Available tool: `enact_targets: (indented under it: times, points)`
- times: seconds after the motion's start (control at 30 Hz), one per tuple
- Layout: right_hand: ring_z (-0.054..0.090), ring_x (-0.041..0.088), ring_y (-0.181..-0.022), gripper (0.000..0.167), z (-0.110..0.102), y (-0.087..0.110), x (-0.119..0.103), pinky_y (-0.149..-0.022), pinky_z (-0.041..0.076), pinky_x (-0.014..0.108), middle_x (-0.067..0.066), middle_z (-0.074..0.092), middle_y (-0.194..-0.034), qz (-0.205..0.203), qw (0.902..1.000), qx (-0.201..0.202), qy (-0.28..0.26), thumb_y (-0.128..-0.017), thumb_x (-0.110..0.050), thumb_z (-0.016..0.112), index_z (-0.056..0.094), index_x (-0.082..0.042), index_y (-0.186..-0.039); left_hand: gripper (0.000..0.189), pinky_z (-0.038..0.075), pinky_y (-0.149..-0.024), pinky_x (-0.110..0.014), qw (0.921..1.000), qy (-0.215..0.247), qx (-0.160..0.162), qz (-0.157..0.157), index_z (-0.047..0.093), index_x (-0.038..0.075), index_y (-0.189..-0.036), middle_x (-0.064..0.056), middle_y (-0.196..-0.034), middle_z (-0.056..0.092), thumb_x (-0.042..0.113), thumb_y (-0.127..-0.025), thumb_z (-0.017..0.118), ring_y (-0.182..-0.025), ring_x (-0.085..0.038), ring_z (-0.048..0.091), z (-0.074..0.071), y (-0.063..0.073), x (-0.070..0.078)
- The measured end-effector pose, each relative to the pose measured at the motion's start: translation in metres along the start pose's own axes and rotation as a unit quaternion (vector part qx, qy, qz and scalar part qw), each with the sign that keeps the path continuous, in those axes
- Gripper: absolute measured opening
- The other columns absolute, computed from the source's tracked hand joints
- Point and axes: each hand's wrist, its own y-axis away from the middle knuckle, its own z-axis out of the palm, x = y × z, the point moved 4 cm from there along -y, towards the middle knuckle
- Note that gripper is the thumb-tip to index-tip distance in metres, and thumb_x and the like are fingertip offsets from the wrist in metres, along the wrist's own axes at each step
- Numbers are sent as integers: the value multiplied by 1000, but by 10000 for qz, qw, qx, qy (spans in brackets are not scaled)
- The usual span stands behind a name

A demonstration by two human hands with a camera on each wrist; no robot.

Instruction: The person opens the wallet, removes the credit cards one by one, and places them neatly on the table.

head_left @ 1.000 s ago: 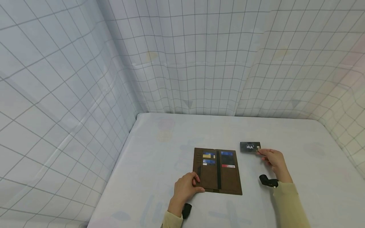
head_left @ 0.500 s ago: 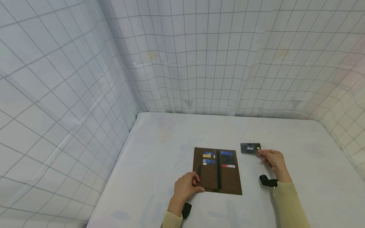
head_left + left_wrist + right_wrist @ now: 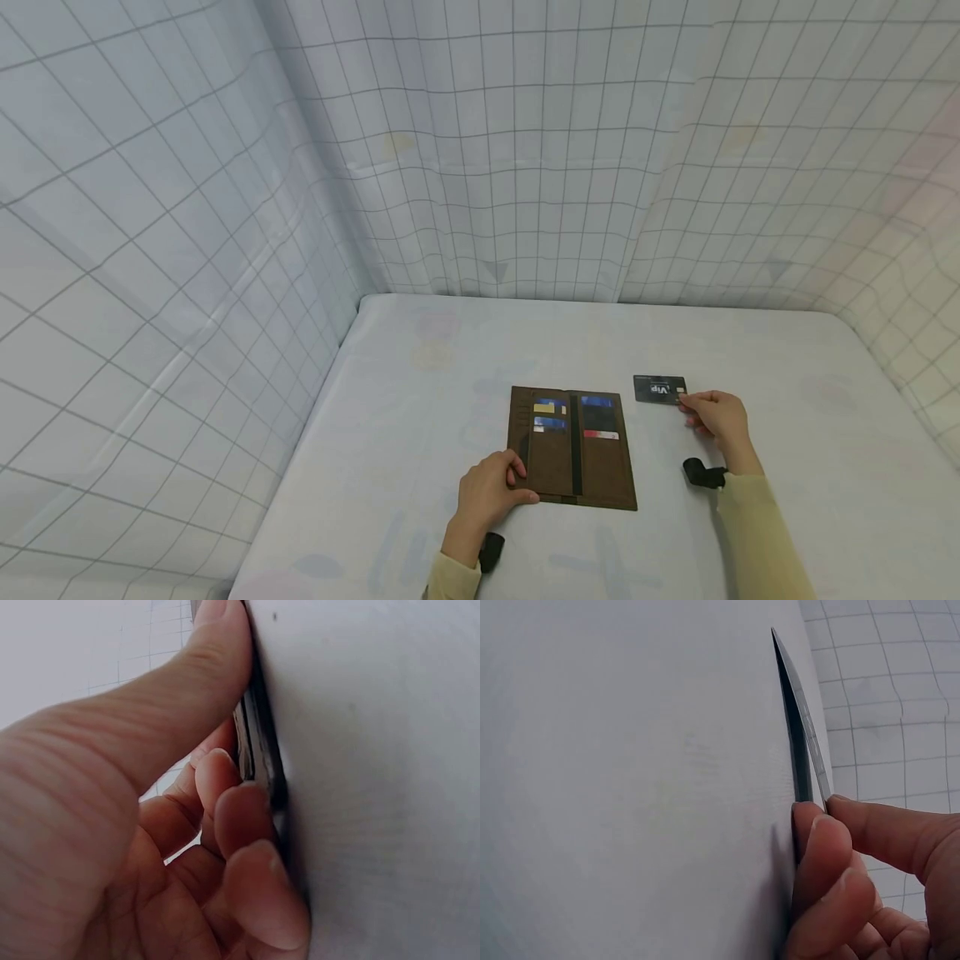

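Observation:
An open brown bifold wallet [image 3: 551,467] lies on the table, with several cards [image 3: 551,425] in its slots. My left hand [image 3: 489,490] holds the wallet's near left corner, the thumb along the near edge and the fingers at the left side. In the left wrist view the wallet's dark edge [image 3: 259,750] shows between thumb and fingers. To the wallet's upper right is a black card [image 3: 648,389] marked "Vip", upside down from here. My right hand [image 3: 720,421] pinches its near right corner. The right wrist view has the card [image 3: 810,742] tilted, its near end raised off the table.
A white cloth covers the table [image 3: 420,375], with faint coloured prints. White grid-patterned curtains [image 3: 525,167] hang at the back and both sides. Black devices are worn at the left wrist [image 3: 491,552] and the right wrist [image 3: 703,475].
The black card has shifted very slightly to the right and toward me, still in my right fingers. My left hand and the wallet stay in place.

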Motion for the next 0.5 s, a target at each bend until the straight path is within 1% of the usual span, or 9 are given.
enact_targets:
  times: [0.33,0.5]
  points:
    - [59,10,-55,34,0,-2,-1,-50,46,25,-5,65,-69,80,9998,-152,-56,-92,-19,62,58,10,-110,36,33,-48,-26,10000,26,-6,27,57,21,-81,11,-65,43,38,-66,86,-52,-7,38,-1,0,0]
    - [60,10,-55,34,0,-3,-1,-50,46,25,-5,65,-69,83,9999,-139,-49,-92,-19,62,58,9,-110,36,33,-48,-26,10000,11,4,43,57,21,-82,11,-65,42,38,-67,85,-52,-7,38,0,-1,0]
